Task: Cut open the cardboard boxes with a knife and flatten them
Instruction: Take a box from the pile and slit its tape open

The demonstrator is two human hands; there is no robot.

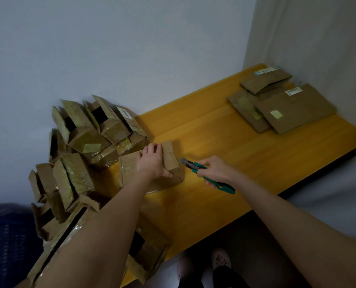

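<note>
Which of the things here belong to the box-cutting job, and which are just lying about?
Job: box held by the left hand; green knife in the right hand; pile of unflattened boxes; flattened boxes.
Not part of it: table; blue basket; slippers on the floor.

Yellow wooden table (pixel 225 140) pushed into a corner of pale walls (pixel 110 48). Blue mesh thing (pixel 4 242) low on my left, too blurry to identify. My pale shoes (pixel 220 257) below the table's near edge.
</note>
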